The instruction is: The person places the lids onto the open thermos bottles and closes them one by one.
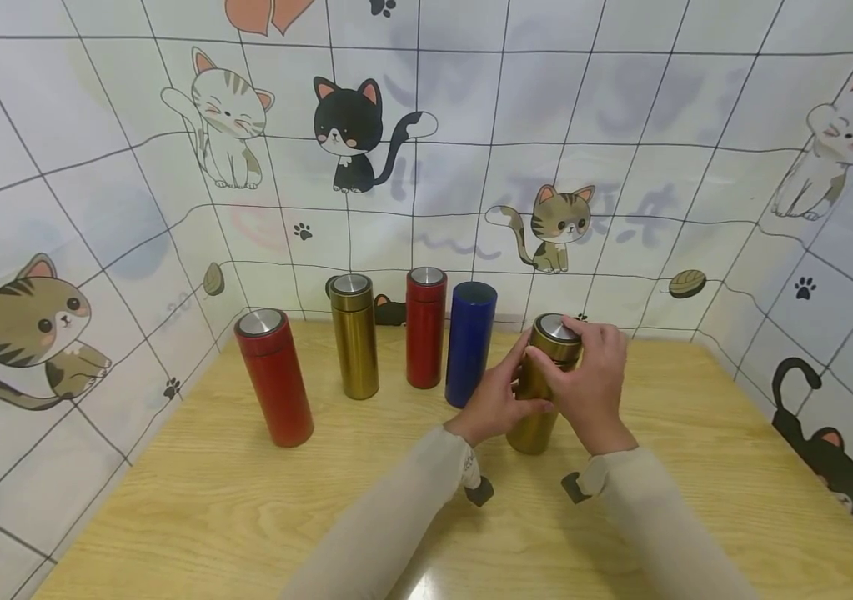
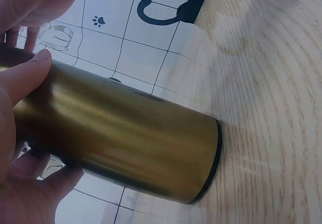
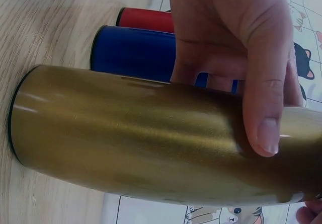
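A gold thermos flask (image 1: 534,429) with a steel-topped lid (image 1: 557,327) stands upright on the table, its black-edged base at the wood. My left hand (image 1: 494,406) grips its body from the left; in the right wrist view the left thumb lies across the gold side. My right hand (image 1: 594,383) holds the lid end, thumb on the near side and fingers over the steel top. Up in the left wrist view's corner, part of the right hand (image 2: 37,2) shows near the flask's upper end. Just behind my left hand stands a blue flask (image 1: 469,342) with a dark top.
To the left stand a red flask (image 1: 276,383), a second gold flask (image 1: 355,337) and another red flask (image 1: 426,329), all with steel-topped lids. They share a light wood table (image 1: 231,517). A white cat-print sheet (image 1: 456,150) walls it at the back and both sides.
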Demonstrator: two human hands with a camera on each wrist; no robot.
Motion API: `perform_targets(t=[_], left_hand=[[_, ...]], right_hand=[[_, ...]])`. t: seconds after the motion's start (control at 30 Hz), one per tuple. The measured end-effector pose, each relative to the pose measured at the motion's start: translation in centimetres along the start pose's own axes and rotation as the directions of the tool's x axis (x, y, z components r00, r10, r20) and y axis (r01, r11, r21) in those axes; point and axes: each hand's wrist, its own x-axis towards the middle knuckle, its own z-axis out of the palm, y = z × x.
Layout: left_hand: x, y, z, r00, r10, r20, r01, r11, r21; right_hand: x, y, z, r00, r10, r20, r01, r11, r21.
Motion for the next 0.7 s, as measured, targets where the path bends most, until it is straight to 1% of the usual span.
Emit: perform_targets(t=[0.07,0.1,0.13,0.17,0.2,0.23,0.3,0.33,0.4,0.43,0.47,0.5,0.57,0.6,0.67,0.7], left_hand=[[0.0,0.0,0.0,1.0,-0.004,0.004,0.004,1.0,-0.005],[0.0,0.0,0.0,1.0,-0.009,0.005,0.009,1.0,-0.007],[0.0,0.1,-0.1,1.0,-0.012,0.007,0.012,1.0,-0.007],[0.0,0.1,-0.1,1.0,-0.015,0.008,0.015,1.0,-0.008],[0.0,0.1,-0.1,1.0,-0.019,0.01,0.019,1.0,-0.009],[0.0,0.1,-0.1,1.0,-0.024,0.011,0.024,1.0,-0.009],[0.0,0.1,-0.1,1.0,-0.027,0.012,0.027,1.0,-0.004],[0.0,0.2,-0.1,1.0,-0.026,0.013,0.026,1.0,-0.003],[0.0,0.2,-0.1,1.0,-0.027,0.017,0.027,1.0,-0.001],[0.0,0.2,-0.2,0.999,-0.027,0.018,0.027,1.0,0.001],[0.0,0.2,-0.2,0.999,-0.026,0.02,0.026,1.0,0.003],[0.0,0.2,-0.2,0.999,-0.029,0.02,0.029,1.0,0.002],[0.0,0.2,-0.2,0.999,-0.033,0.02,0.033,0.999,0.002],[0.0,0.2,-0.1,0.999,-0.034,0.02,0.034,0.999,0.003],[0.0,0.1,-0.1,0.999,-0.034,0.021,0.034,0.999,0.0],[0.1,0.1,-0.1,0.999,-0.034,0.022,0.034,0.999,0.0]], right_hand=[[0.1,-0.1,-0.1,0.998,0.044,0.053,-0.047,0.997,0.056],[0.1,-0.2,-0.2,0.993,0.075,0.092,-0.084,0.992,0.096],[0.2,-0.2,-0.3,0.985,0.109,0.137,-0.13,0.98,0.151],[0.4,-0.1,-0.5,0.972,0.144,0.188,-0.182,0.961,0.207],[0.6,-0.1,-0.7,0.954,0.174,0.244,-0.237,0.936,0.26],[0.8,0.1,-0.9,0.932,0.199,0.303,-0.294,0.903,0.312],[1.2,0.5,-1.4,0.884,0.215,0.416,-0.392,0.826,0.405],[1.4,0.8,-1.7,0.859,0.207,0.468,-0.43,0.788,0.44],[1.8,1.4,-2.2,0.818,0.166,0.551,-0.479,0.726,0.494],[1.9,1.8,-2.5,0.801,0.139,0.582,-0.497,0.697,0.517],[2.1,2.1,-2.7,0.786,0.117,0.607,-0.51,0.678,0.529],[2.2,2.3,-3.0,0.773,0.097,0.627,-0.52,0.664,0.537],[2.4,2.6,-3.4,0.75,0.076,0.657,-0.534,0.656,0.534],[2.5,2.6,-3.6,0.741,0.077,0.667,-0.539,0.662,0.521],[2.6,2.6,-3.9,0.728,0.097,0.678,-0.537,0.695,0.478],[2.7,2.5,-4.0,0.727,0.109,0.678,-0.533,0.712,0.456]])
